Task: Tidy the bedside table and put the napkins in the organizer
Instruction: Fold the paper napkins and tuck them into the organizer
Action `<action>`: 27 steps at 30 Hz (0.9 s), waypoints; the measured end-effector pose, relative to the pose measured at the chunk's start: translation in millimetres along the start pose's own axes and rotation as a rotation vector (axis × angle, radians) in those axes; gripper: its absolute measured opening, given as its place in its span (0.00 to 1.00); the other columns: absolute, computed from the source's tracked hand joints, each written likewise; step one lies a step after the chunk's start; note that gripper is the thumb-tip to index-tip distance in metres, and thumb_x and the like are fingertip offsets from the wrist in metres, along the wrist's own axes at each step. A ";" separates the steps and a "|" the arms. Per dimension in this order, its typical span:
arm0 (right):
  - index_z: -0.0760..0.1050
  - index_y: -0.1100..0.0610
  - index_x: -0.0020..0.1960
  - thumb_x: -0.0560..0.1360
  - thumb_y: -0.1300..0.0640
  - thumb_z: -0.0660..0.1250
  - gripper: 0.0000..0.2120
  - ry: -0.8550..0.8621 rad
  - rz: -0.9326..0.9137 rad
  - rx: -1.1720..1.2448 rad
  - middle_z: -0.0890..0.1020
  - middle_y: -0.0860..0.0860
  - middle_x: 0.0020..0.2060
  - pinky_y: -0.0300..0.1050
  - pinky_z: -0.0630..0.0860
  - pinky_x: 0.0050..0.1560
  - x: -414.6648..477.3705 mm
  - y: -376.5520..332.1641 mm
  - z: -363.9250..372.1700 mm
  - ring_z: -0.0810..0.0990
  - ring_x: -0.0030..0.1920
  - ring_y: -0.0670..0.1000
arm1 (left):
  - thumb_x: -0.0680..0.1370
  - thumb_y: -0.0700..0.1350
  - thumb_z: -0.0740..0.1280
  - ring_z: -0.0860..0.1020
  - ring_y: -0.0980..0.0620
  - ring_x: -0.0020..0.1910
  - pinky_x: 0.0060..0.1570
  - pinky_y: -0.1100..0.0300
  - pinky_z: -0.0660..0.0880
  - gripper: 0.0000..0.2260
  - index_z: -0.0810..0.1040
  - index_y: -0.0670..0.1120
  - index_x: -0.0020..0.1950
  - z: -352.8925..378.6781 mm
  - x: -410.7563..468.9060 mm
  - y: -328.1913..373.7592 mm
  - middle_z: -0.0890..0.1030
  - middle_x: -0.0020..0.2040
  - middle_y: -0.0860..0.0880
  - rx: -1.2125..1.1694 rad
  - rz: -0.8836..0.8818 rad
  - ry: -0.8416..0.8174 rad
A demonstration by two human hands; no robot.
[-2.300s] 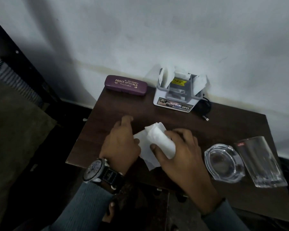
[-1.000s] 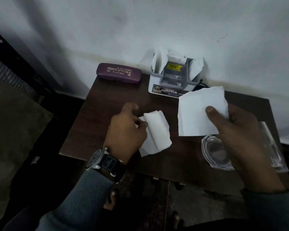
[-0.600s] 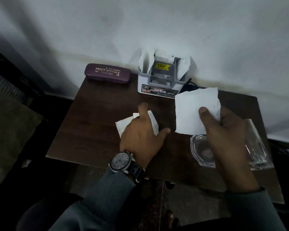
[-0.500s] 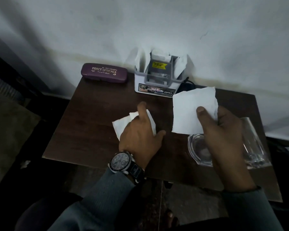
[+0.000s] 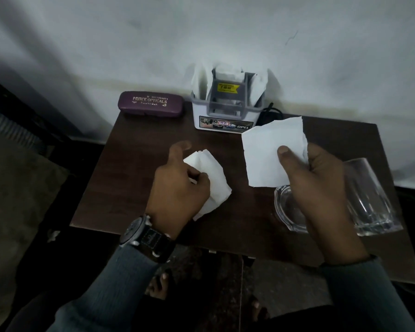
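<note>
My right hand (image 5: 314, 185) pinches a flat white napkin (image 5: 271, 154) by its right edge and holds it up above the dark wooden bedside table (image 5: 130, 168). My left hand (image 5: 177, 188), with a wristwatch, grips a second, folded white napkin (image 5: 211, 178) near the table's middle. A white and grey organizer (image 5: 225, 109) stands at the back against the wall, with white napkins sticking up in its compartments and a yellow label on its centre piece.
A purple glasses case (image 5: 151, 105) lies at the back left beside the organizer. A glass ashtray (image 5: 290, 212) and a clear drinking glass (image 5: 369, 200) lying on its side sit at the right, partly under my right hand. A black cable (image 5: 271, 113) lies behind the organizer.
My right hand lifted one napkin off the pile and holds it raised to the right. My left hand, pressed flat on the remaining napkin half a second ago, has closed around it.
</note>
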State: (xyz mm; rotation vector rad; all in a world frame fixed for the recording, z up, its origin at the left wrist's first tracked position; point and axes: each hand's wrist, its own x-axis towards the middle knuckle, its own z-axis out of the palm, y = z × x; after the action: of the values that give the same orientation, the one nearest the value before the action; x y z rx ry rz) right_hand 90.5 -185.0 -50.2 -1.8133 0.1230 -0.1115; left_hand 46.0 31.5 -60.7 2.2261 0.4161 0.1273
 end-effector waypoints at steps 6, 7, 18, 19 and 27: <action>0.84 0.44 0.44 0.79 0.55 0.71 0.08 -0.018 0.036 0.053 0.87 0.35 0.42 0.29 0.78 0.38 1.5 -1.2 20.6 0.85 0.44 0.36 | 0.74 0.45 0.74 0.86 0.52 0.38 0.46 0.50 0.84 0.28 0.69 0.53 0.72 -31.1 -13.1 -17.9 0.87 0.41 0.54 0.014 -0.166 -0.015; 0.84 0.44 0.43 0.79 0.54 0.71 0.08 -0.018 0.048 0.037 0.87 0.36 0.42 0.33 0.81 0.40 2.1 0.6 24.6 0.86 0.44 0.38 | 0.74 0.45 0.73 0.86 0.51 0.38 0.46 0.49 0.84 0.29 0.68 0.53 0.73 -35.0 -15.4 -20.1 0.86 0.40 0.53 0.038 -0.185 -0.033; 0.82 0.42 0.43 0.75 0.46 0.68 0.05 0.099 0.099 -0.128 0.86 0.36 0.40 0.48 0.85 0.48 7.7 8.0 29.5 0.85 0.44 0.39 | 0.78 0.48 0.70 0.83 0.45 0.39 0.41 0.48 0.80 0.26 0.64 0.51 0.73 -19.6 -11.3 4.9 0.82 0.38 0.52 0.125 0.194 0.120; 0.83 0.44 0.46 0.75 0.46 0.68 0.06 0.097 0.097 -0.121 0.86 0.38 0.42 0.48 0.84 0.49 7.2 9.0 28.5 0.86 0.45 0.41 | 0.77 0.47 0.72 0.83 0.47 0.39 0.42 0.51 0.79 0.27 0.65 0.50 0.73 -10.0 -8.9 9.0 0.82 0.37 0.53 0.087 0.187 0.092; 0.83 0.50 0.53 0.77 0.47 0.68 0.10 0.079 0.100 -0.105 0.87 0.43 0.46 0.46 0.83 0.47 3.3 10.5 19.6 0.86 0.47 0.41 | 0.70 0.51 0.81 0.84 0.44 0.49 0.54 0.47 0.80 0.44 0.54 0.53 0.75 33.3 -6.0 18.7 0.85 0.45 0.45 0.147 0.038 -0.160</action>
State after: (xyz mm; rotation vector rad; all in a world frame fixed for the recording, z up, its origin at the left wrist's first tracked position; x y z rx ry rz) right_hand 96.3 -169.2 -65.2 -1.9039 0.2801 -0.1074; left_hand 52.8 -6.0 -67.2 2.3688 0.3042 -0.0637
